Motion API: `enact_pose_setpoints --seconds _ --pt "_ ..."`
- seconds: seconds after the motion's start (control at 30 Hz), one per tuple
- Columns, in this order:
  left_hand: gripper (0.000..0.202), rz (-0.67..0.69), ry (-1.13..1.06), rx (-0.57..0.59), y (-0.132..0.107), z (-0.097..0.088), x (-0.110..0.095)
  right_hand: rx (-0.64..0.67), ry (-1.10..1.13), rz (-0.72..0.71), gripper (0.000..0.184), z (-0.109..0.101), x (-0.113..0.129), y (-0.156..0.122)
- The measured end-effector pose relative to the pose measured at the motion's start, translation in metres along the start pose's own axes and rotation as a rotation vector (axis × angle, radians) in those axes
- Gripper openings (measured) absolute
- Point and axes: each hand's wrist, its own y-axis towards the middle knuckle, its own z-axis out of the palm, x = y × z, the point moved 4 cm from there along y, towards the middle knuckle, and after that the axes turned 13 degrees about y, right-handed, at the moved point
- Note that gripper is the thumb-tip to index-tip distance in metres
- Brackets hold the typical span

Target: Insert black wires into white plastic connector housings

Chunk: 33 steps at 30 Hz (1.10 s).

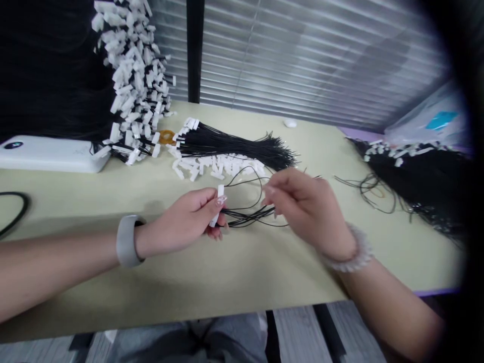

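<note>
Over the near middle of the smooth, pale table (181,292), the left hand (187,217) pinches slim, straight-edged white connectors (221,191); thin black wires (245,218) trail rightward from them, one bowing into a loose loop. The right hand (308,212) curls beside these wires, blurred; I cannot tell whether it grips one. Farther off lies a bristly-ended black bundle (234,146) beside blocky white pieces (215,165).

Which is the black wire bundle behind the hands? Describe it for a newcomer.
On the pale table, look just beyond the left hand and right hand. The black wire bundle lies there, white connectors at its left end, loose tips fanning right. It's far slimmer than the left wire mass or right wire pile, and lies unheld, unlike the looped wires.
</note>
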Motion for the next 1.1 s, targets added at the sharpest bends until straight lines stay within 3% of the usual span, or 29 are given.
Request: enact_pose_setpoints --seconds 0.13,0.53,0.93,1.1 --pt "0.029 0.009 0.049 0.002 0.0 0.001 -0.001 0.046 -0.128 -0.163 0.008 0.016 0.009 -0.002" --pt "0.029 0.015 0.051 0.015 -0.001 0.001 0.001 0.079 -0.056 -0.091 0.009 0.011 0.001 -0.001" --pt "0.029 0.017 0.087 0.024 -0.002 0.002 0.0 0.047 -0.088 -0.204 0.006 0.012 0.002 -0.001" --pt "0.028 0.086 0.194 0.057 -0.004 0.005 -0.004 0.057 -0.108 -0.274 0.008 0.024 0.001 -0.003"
